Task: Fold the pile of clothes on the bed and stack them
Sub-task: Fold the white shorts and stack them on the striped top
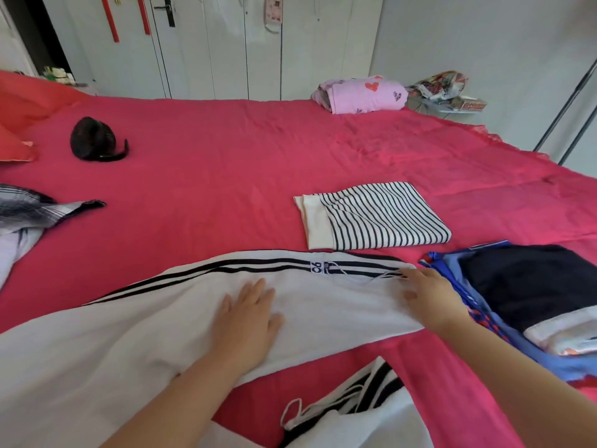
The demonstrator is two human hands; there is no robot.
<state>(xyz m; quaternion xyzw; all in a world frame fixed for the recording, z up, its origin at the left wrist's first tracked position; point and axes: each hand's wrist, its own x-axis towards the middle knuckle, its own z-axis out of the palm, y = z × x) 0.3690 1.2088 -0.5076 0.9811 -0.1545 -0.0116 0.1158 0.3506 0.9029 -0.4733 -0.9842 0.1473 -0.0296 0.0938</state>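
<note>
White trousers with black side stripes (155, 321) lie spread across the near part of the red bed (226, 176). My left hand (248, 318) rests flat on the white cloth, fingers straight. At the waistband end, beside the drawstring, my right hand (426, 299) lies on the cloth with fingers extended. A folded black-and-white striped top (374, 218) sits just beyond. Another white garment with black stripes (352, 412) lies near the bottom edge.
A blue and dark pile of clothes (523, 299) is at the right. Folded pink clothes (361, 93) sit at the far edge. A black round object (93, 140) and a grey plaid garment (29, 208) lie at the left. White wardrobe doors (226, 43) stand behind.
</note>
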